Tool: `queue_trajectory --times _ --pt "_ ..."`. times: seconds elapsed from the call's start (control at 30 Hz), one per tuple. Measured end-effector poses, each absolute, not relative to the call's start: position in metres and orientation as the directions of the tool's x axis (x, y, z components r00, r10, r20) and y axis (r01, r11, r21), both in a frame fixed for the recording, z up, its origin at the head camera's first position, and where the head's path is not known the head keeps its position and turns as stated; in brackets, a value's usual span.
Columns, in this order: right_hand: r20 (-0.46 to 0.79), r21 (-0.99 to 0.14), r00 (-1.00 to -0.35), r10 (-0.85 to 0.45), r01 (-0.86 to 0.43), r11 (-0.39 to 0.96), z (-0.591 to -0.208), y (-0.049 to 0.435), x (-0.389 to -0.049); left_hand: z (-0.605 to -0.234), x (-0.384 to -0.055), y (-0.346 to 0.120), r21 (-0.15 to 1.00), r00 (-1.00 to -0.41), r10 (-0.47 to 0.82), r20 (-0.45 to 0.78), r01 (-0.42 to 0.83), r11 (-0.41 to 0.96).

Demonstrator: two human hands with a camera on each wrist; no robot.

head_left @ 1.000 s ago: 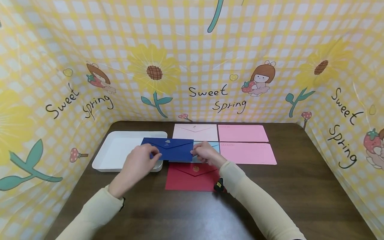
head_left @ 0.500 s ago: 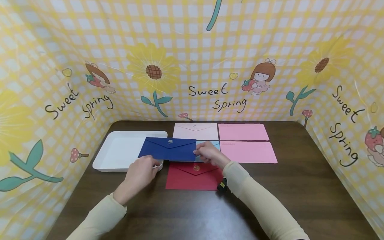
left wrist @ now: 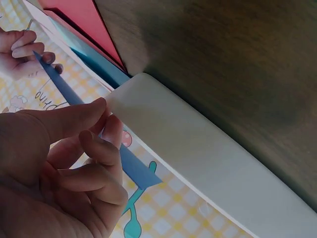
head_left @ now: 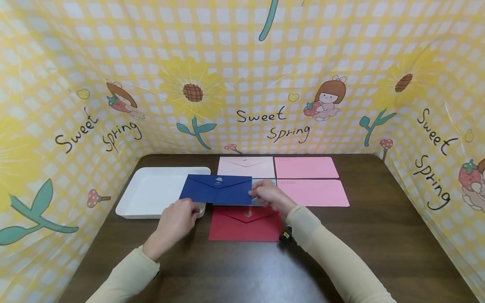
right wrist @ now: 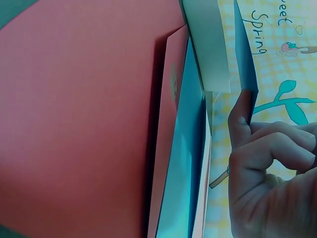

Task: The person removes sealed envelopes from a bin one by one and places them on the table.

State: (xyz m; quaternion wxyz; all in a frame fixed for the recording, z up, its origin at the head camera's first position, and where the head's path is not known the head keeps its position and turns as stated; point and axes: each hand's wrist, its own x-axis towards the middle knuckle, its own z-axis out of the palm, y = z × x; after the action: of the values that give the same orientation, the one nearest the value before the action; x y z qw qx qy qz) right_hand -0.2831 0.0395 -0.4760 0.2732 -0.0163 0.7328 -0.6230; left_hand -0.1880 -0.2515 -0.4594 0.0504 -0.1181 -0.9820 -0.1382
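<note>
A dark blue envelope (head_left: 217, 194), flap facing me, is up over the table between the white tray (head_left: 149, 189) and a light blue envelope (head_left: 264, 182), mostly covered by it. My right hand (head_left: 270, 194) pinches its right end; in the right wrist view its finger (right wrist: 241, 116) bends round that edge. My left hand (head_left: 177, 219) is low by the tray's front right corner, just under the dark blue envelope's lower edge. Its thumb and forefinger (left wrist: 114, 130) come together there; I cannot tell whether they hold anything. A red envelope (head_left: 242, 227) lies nearer me.
Behind are a white envelope (head_left: 246, 166) and a pink envelope (head_left: 306, 167), with another pink envelope (head_left: 312, 193) in front of that one. All rest on the dark wooden table (head_left: 235, 273). A yellow checked cloth (head_left: 250, 63) walls the back and sides.
The dark blue envelope and my right hand have shifted slightly right. My left hand has come down from in front of the envelope to beneath its lower left part.
</note>
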Motion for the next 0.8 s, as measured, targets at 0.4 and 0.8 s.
queue_trajectory --times 0.4,0.8 --pt "-0.372 -0.923 -0.853 -0.366 0.300 0.241 -0.475 0.054 -0.280 -0.461 -0.189 -0.252 0.251 -0.973 0.202 0.112 0.224 0.942" --pt "-0.400 -0.900 -0.862 -0.312 0.305 0.310 -0.479 0.073 -0.278 -0.462 -0.191 -0.251 0.285 -0.977 0.185 0.109 0.209 0.935"
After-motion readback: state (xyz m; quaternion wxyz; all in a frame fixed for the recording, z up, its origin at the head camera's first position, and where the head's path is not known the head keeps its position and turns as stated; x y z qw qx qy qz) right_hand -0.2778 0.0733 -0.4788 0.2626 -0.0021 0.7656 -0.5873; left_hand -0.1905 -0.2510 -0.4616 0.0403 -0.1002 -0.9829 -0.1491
